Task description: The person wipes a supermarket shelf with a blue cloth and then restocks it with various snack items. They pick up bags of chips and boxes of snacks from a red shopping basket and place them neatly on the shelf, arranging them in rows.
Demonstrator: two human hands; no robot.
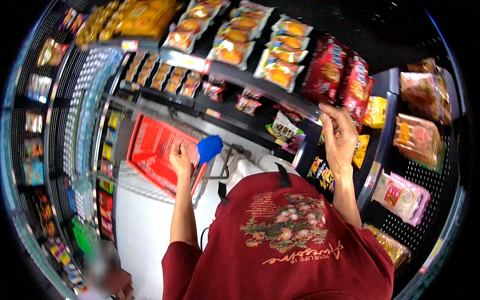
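Note:
My left hand (180, 159) hovers over a red shopping basket (155, 138) in a wire shopping cart (142, 182). Its fingers are curled and I cannot tell whether they grip anything. Just right of it a blue object (210, 149) shows at the cart's side; its kind is unclear. My right hand (340, 133) is raised at the shelf edge (285, 105), fingers bent and thumb slightly apart, with nothing visible between them. Behind and above its fingertips stand dark red cookie bags (326, 71) and a brighter red cookie bag (356, 84).
Wrapped buns (232, 43) line the upper shelf, with small snack packs (247, 101) below. Packaged pastries (418, 137) fill the right-hand shelf. Bottled drinks (88, 86) stand on the left. Another person (103, 268), blurred, is at lower left. White floor (140, 240) shows beside the cart.

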